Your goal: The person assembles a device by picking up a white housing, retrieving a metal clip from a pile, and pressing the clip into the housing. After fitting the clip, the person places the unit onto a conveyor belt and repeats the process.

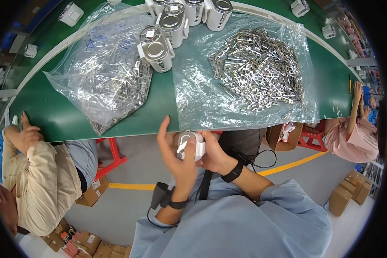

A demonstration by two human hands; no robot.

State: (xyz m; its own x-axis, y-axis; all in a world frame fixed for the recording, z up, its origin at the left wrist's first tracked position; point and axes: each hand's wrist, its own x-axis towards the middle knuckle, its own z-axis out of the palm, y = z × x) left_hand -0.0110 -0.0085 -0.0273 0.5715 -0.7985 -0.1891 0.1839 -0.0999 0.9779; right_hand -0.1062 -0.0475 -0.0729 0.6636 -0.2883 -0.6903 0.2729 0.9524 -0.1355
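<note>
Just in front of the table's near edge, a small white rounded device with a shiny face is held between my two hands. My left hand is on its left side, thumb lying across the face and index finger stretched up. Around its right side wraps my right hand, with those fingers partly hidden behind it. Similar white devices with round silver tops stand in a cluster on the green table. To their right, a heap of small metal link-shaped pieces lies on clear plastic sheeting.
A clear plastic bag of metal pieces lies at left on the green table. More white devices sit along the far side. One co-worker sits at left, another at far right. Red stools and cardboard boxes are below.
</note>
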